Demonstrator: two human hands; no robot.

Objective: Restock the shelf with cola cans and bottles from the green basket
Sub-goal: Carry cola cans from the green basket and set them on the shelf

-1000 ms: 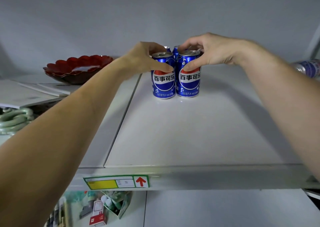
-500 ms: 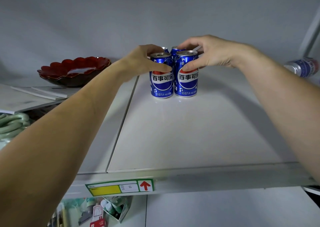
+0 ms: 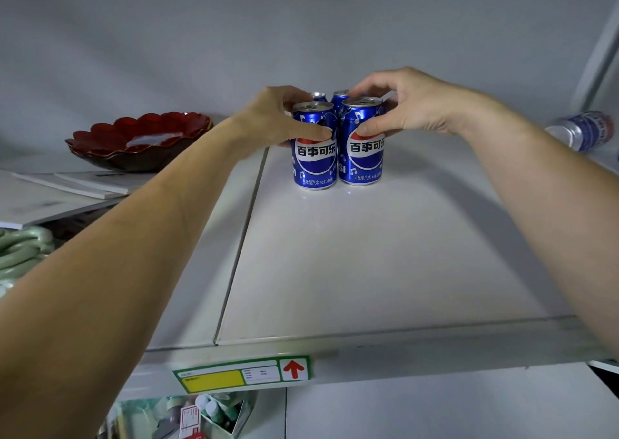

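Two blue cola cans with red-white-blue logos and Chinese lettering stand upright and touching on the white shelf, the left hand gripping the left can, the right hand gripping the right can.

On the shelf, two cans stand at my twelve o'clock, two more behind; bowl at ten, bottle at two.

on the white shelf the left hand grips the left front can, the right hand grips the right front can; both upright, touching, two more cans just behind
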